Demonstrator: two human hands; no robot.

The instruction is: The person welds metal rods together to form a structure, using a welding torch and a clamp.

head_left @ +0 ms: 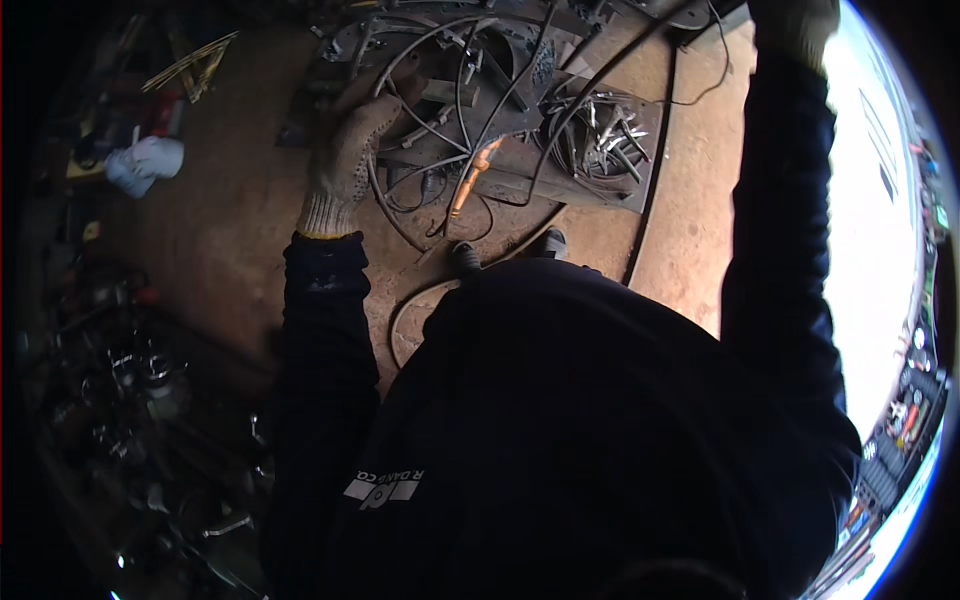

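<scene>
Left hand (345, 155), gloved: fingers curled onto metal scrap heap (470, 90) on floor (230, 220), apparently gripping a bent rod. Right hand (795, 25), gloved: raised at frame edge, grip not discernible. Orange-handled torch (472, 175) lying among wires. Sorting barely begun; heap intact.

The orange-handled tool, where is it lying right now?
In the head view the orange-handled tool lies top centre on the metal pile, just right of the gloved left hand and left of the tray of metal pieces.
</scene>
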